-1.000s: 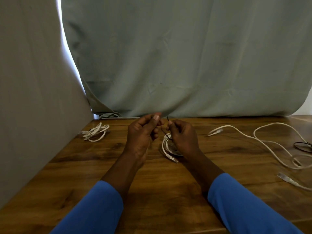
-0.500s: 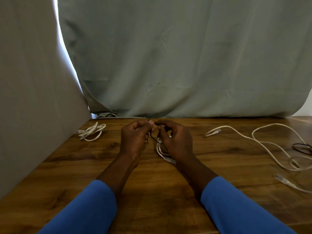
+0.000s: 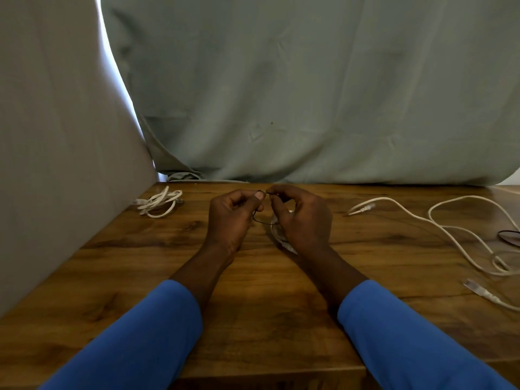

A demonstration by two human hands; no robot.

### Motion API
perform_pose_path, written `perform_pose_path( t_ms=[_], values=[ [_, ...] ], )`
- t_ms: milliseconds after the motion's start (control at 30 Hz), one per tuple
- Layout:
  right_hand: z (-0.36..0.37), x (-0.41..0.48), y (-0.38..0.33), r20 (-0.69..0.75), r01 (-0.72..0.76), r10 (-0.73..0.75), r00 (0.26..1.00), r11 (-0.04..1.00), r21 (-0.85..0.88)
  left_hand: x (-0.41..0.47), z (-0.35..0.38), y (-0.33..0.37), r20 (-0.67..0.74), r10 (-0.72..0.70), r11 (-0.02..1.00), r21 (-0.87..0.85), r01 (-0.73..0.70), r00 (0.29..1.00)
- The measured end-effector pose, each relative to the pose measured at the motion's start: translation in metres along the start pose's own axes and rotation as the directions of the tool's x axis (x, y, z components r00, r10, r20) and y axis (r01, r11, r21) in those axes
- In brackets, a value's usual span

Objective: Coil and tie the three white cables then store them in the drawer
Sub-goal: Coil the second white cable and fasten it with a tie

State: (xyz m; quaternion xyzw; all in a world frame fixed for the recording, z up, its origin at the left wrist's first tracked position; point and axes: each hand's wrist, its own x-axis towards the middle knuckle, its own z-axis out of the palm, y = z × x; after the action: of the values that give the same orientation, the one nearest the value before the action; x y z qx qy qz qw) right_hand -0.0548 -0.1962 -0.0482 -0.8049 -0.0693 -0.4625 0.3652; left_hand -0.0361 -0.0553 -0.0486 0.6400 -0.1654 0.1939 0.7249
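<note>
Leftmost, a beige cloth (image 3: 56,164) hangs down to the edge of the wooden table (image 3: 140,277). Just beside it, near the far corner, lies a bundle (image 3: 159,202) of white cable, its loops gathered into a flat oval with one plug poking toward the cloth. Toward the middle, the left hand (image 3: 232,220) has its fingers curled in, thumb and forefinger pinching one end of a thin black tie (image 3: 260,221). That tie sags in a small dark loop between the two hands and runs down toward a coil (image 3: 277,235) of white cable, which rests on the table, mostly hidden under the right hand (image 3: 302,220). The right hand is curled likewise, thumb and forefinger nipping the tie's other end, so the two pinches nearly touch above the coil; whether the tie passes fully round the coil cannot be told. Blue sleeves (image 3: 146,333) cover both forearms. Farther right, well apart from the hands, a loose cable (image 3: 365,206) sprawls uncoiled in wide bends across the wood, one plug pointing toward the hands and another lying near the front right edge. A black loop (image 3: 510,237) lies at the right border, close by those bends. Behind everything hangs a grey-green curtain (image 3: 309,94).
</note>
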Motion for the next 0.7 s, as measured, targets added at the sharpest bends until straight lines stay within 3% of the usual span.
perform_pose_path(
  t_ms=[267, 467, 700],
  values=[
    [-0.0008, -0.0012, -0.0024, -0.030, 0.055, -0.057, 0.998, 0.996, -0.063, -0.0005, -0.0009, -0.0024, 0.033, 0.070, 0.995, 0.070, -0.072, 0.997],
    [-0.0007, -0.0013, -0.0033, -0.035, 0.068, -0.070, 0.997, 0.996, -0.066, 0.0008, -0.0011, -0.0011, -0.011, 0.015, 1.000, 0.014, -0.014, 1.000],
    [-0.0018, -0.0014, -0.0039, -0.026, 0.077, -0.080, 0.996, 0.991, -0.112, -0.0006, -0.0002, 0.0008, 0.051, -0.033, 0.999, 0.001, 0.033, 0.998]
  ],
)
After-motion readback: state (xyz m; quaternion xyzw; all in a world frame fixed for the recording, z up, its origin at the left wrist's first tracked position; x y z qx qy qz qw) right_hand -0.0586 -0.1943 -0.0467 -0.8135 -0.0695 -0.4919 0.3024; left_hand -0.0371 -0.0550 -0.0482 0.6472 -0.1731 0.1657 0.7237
